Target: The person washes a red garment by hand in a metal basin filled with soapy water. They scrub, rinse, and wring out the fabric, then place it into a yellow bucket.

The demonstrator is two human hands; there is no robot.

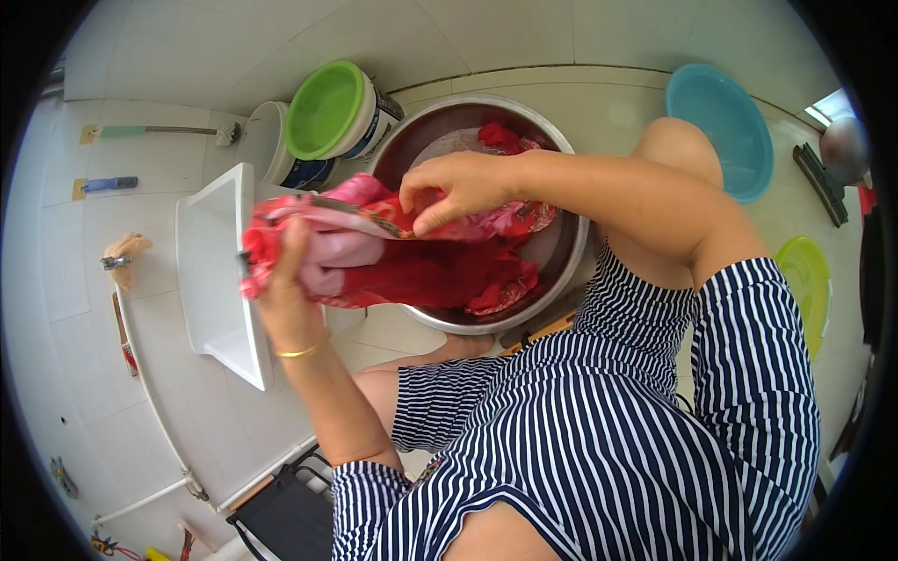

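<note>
A wet red and pink patterned garment (421,273) stretches from my left hand over a large round metal basin (484,325), its lower part hanging into the basin. My left hand (287,280) grips the bunched end at the left, slightly blurred. Above the near side of the basin, my right hand (456,189) has thumb and fingers curled at the garment's upper edge; whether they pinch the cloth is unclear. More red cloth (499,137) lies in the basin, beside cloudy, sudsy water (445,144).
Left of the basin stands a white plastic tub (217,273). Behind it are a green basin (324,109) on a bucket and another white bucket (263,140). A blue basin (722,133) and a yellow-green basin (803,294) are at the right. A black folding seat (287,512) is lower left.
</note>
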